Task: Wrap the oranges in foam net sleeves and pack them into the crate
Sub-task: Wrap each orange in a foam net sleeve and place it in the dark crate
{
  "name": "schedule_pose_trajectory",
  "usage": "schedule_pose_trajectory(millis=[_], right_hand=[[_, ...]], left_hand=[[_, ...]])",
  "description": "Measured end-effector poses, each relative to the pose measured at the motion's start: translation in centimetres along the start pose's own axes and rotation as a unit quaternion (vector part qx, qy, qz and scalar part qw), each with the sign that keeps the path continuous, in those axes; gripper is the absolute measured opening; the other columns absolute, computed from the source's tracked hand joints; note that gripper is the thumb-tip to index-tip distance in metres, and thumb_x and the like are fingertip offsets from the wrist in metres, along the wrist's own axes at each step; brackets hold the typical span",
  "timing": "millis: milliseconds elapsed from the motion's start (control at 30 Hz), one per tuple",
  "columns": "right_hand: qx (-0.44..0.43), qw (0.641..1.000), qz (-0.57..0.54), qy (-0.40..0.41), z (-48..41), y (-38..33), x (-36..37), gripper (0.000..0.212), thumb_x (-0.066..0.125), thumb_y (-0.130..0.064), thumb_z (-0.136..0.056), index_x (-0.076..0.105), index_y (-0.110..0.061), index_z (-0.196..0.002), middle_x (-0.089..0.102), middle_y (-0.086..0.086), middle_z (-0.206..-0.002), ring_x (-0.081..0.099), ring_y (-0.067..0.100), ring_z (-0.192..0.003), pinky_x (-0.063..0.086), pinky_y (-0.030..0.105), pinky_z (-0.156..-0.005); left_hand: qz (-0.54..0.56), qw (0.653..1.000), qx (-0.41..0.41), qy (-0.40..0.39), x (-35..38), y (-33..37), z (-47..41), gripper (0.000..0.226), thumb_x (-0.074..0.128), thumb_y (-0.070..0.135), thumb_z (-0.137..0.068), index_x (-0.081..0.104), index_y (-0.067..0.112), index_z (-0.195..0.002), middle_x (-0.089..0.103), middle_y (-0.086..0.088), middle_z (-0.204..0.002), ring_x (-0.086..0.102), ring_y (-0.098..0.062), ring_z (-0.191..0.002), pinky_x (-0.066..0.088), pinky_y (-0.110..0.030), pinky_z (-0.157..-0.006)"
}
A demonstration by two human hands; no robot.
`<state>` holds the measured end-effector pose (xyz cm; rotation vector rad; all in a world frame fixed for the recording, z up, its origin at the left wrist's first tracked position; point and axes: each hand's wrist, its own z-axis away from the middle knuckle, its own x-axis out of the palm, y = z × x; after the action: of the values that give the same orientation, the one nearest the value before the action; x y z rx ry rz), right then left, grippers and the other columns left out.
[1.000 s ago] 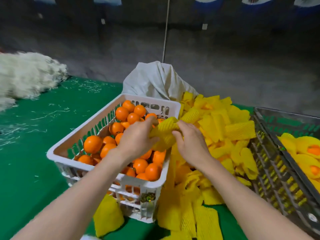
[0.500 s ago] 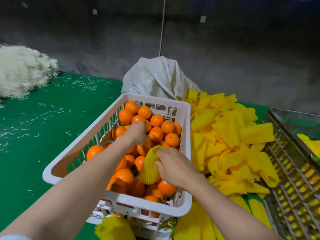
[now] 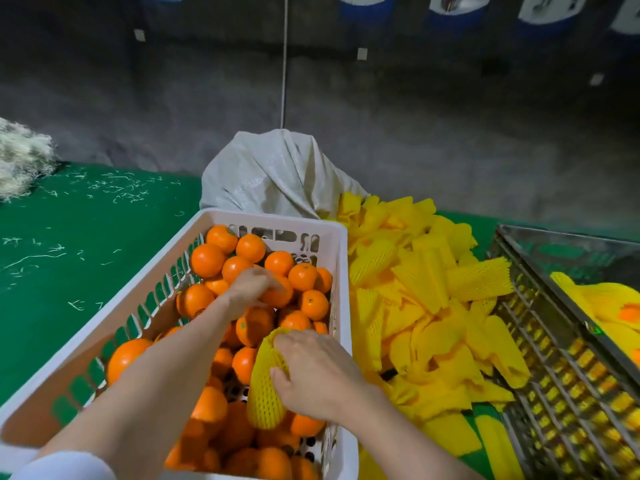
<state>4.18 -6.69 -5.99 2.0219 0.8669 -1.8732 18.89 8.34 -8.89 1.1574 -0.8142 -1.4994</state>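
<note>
Over the white slotted plastic crate [image 3: 341, 271] of loose oranges [image 3: 207, 259], both bare hands work well apart from each other. Toward the far middle of the crate, the left hand [image 3: 251, 289] reaches in with its fingers curled down around one round orange fruit [image 3: 278, 292] on top of the pile; whether it has actually lifted is not clear. Nearer and to the right, the right hand [image 3: 320, 372] closes on a yellow foam net sleeve [image 3: 265, 386], thumb pressed on its near side and fingers over its far end. That sleeve is puffed out into a tube, its long axis running from near to far with the far end tilted slightly right, and its near end rests on the oranges by the crate's right wall. To the right of the crate lies a heap of flat yellow foam sleeves [image 3: 426, 278] on the green table cover [image 3: 76, 258]. Farther right stands a grey wire-sided bin [image 3: 568, 358] with wrapped fruit [image 3: 609, 306] inside. Behind the crate sits a grey-white tied sack [image 3: 273, 174].
</note>
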Motion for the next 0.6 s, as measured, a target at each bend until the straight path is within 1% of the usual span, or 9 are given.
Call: schedule_pose_trajectory(millis=[100,167,233,300,333,400,467,533,600], right_hand=[[0.005,0.999,-0.037,0.032,0.0,0.1,-0.3,0.027,0.044,-0.03,-0.092,0.046,-0.012,-0.112,0.056,0.008,-0.109,0.048,0.029,-0.105,0.034,0.042,-0.092],[0.002,0.994,-0.08,0.075,0.1,0.2,-0.4,0.013,0.043,-0.028,-0.091,0.041,-0.015,-0.091,0.051,0.002,-0.084,0.048,0.028,-0.085,0.033,0.039,-0.08],[0.018,0.986,-0.142,0.09,0.5,0.4,-0.4,0.014,0.043,-0.024,-0.092,0.037,-0.013,-0.085,0.043,0.003,-0.068,0.044,0.028,-0.071,0.029,0.037,-0.07],[0.052,0.964,-0.25,0.077,0.8,0.7,-0.8,0.018,0.043,-0.023,-0.094,0.044,-0.005,-0.095,0.05,0.02,-0.078,0.049,0.036,-0.076,0.037,0.046,-0.071],[0.071,0.942,-0.322,0.068,1.0,0.5,-1.2,0.022,0.043,-0.023,-0.095,0.046,-0.003,-0.104,0.054,0.023,-0.09,0.053,0.034,-0.085,0.041,0.049,-0.078],[0.09,0.876,-0.469,0.069,1.6,0.2,-2.3,0.033,0.048,-0.023,-0.09,0.047,0.001,-0.112,0.058,0.014,-0.101,0.054,0.024,-0.096,0.043,0.042,-0.088],[0.082,0.819,-0.562,0.079,2.4,0.1,-3.2,0.035,0.048,-0.022,-0.079,0.049,0.0,-0.105,0.055,0.007,-0.086,0.051,0.018,-0.085,0.042,0.028,-0.079],[0.067,0.795,-0.598,0.071,3.5,0.0,-4.2,0.037,0.047,-0.021,-0.073,0.051,-0.007,-0.107,0.054,0.002,-0.087,0.05,0.016,-0.089,0.041,0.026,-0.08],[0.057,0.804,-0.589,0.059,4.7,0.6,-4.7,0.053,0.047,-0.023,-0.07,0.05,-0.006,-0.12,0.052,0.002,-0.106,0.047,0.017,-0.105,0.039,0.03,-0.093]], left_hand=[[0.194,0.978,-0.012,-0.081,-1.5,1.7,2.3,0.024,0.051,0.018,-0.083,0.053,0.018,-0.107,0.053,-0.01,-0.116,0.059,-0.029,-0.094,0.049,-0.036,-0.065],[0.252,0.959,0.002,-0.128,-2.4,2.5,4.4,0.042,0.052,0.024,-0.074,0.05,0.018,-0.116,0.059,-0.012,-0.109,0.064,-0.028,-0.075,0.046,-0.033,-0.059],[0.31,0.936,0.001,-0.169,-2.5,2.8,6.6,0.054,0.058,0.031,-0.07,0.049,0.018,-0.122,0.065,-0.015,-0.102,0.065,-0.028,-0.07,0.048,-0.034,-0.06],[0.352,0.919,0.005,-0.179,-1.8,2.9,8.8,0.053,0.064,0.033,-0.071,0.052,0.016,-0.12,0.071,-0.016,-0.092,0.066,-0.028,-0.071,0.05,-0.034,-0.062],[0.366,0.914,0.005,-0.176,-1.2,3.0,9.8,0.053,0.064,0.032,-0.072,0.053,0.015,-0.121,0.072,-0.016,-0.092,0.067,-0.03,-0.075,0.051,-0.036,-0.065],[0.384,0.907,-0.004,-0.172,-0.1,3.3,11.8,0.047,0.062,0.031,-0.078,0.057,0.011,-0.121,0.072,-0.019,-0.099,0.07,-0.035,-0.086,0.054,-0.044,-0.073],[0.401,0.9,-0.035,-0.169,1.0,3.5,13.7,0.04,0.057,0.035,-0.088,0.058,0.008,-0.118,0.07,-0.023,-0.103,0.07,-0.038,-0.09,0.052,-0.05,-0.072],[0.412,0.893,-0.064,-0.168,2.0,3.6,15.0,0.048,0.054,0.04,-0.091,0.055,0.007,-0.126,0.065,-0.026,-0.115,0.064,-0.041,-0.103,0.048,-0.052,-0.076],[0.414,0.889,-0.07,-0.18,3.4,3.5,16.0,0.049,0.051,0.043,-0.092,0.057,0.005,-0.123,0.065,-0.027,-0.113,0.065,-0.041,-0.101,0.047,-0.053,-0.078]])
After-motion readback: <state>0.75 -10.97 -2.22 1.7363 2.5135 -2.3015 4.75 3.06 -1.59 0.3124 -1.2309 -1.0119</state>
